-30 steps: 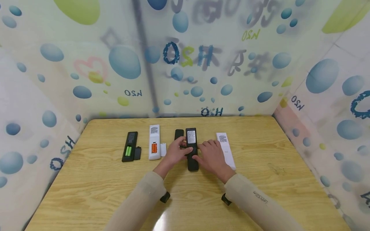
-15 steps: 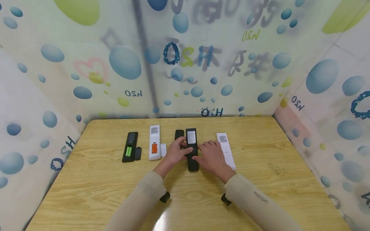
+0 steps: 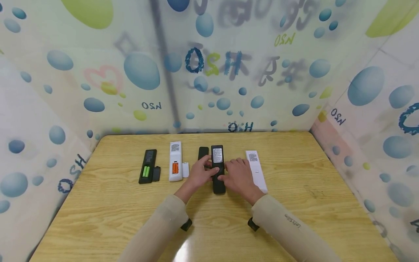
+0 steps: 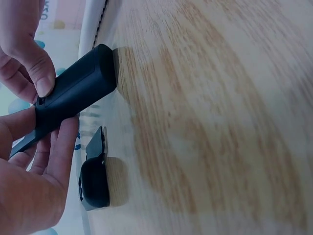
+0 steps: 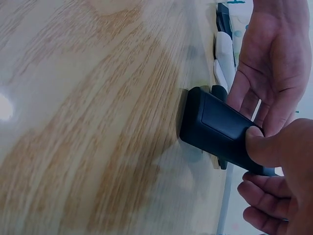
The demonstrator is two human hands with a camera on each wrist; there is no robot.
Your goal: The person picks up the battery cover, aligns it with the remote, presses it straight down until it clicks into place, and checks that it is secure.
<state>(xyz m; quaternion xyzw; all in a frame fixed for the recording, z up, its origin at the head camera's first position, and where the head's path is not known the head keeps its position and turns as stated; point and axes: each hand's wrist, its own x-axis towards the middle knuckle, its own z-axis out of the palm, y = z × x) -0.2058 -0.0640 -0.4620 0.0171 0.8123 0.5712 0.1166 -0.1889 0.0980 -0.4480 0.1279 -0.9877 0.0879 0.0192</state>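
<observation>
Both hands are on a black remote control (image 3: 218,186) lying back side up, with a white label at its far end. My left hand (image 3: 199,173) grips its left side, thumb on top and fingers around the edge. From the right, my right hand (image 3: 240,177) holds it, and its thumb (image 5: 261,147) presses near the edge of the battery cover (image 5: 225,117), which sits in place. In the left wrist view the remote's near end is tilted, close over the table. Behind my left hand lies another black remote (image 3: 203,152), partly hidden.
To the left, a black remote (image 3: 148,158) with green batteries lies beside its loose cover (image 3: 156,174). Next to it is a white remote (image 3: 175,153) with orange batteries and its cover (image 3: 185,170). Another white remote (image 3: 258,174) lies right of my right hand on the wooden table (image 3: 294,211).
My right wrist and forearm have shifted slightly left, and the right thumb has moved a little on the remote. The left hand keeps its grip, and the remote stays in place.
</observation>
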